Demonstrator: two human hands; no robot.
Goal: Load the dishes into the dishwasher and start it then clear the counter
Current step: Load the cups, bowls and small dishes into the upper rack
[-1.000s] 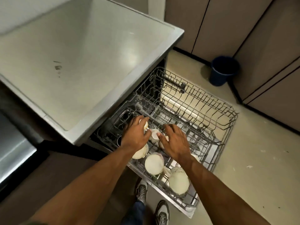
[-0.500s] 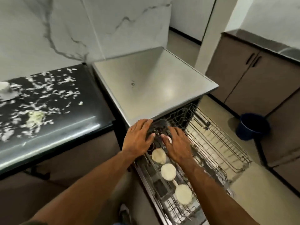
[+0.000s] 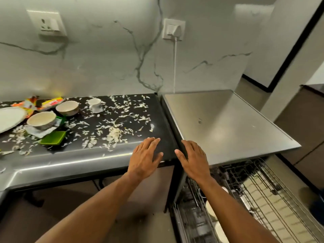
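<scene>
I hold my left hand (image 3: 146,157) and right hand (image 3: 192,160) flat, fingers spread, gripping nothing, over the counter (image 3: 98,155) edge; right of it, the dishwasher rack (image 3: 266,199) (dishes half-hidden by my arm) runs off-frame.

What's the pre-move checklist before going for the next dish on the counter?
1. Left hand free: ok, fingers straight, holding nothing.
2. Right hand free: ok, also empty.
3. Dishes left to load: ok, two bowls, a cup and a plate sit on the counter.
4. Rack pulled out with room: ok, the far side looks empty.
5. Path to the dishes: not ok, scraps and a green tray lie between.
6. Bowls empty: cannot tell.
</scene>
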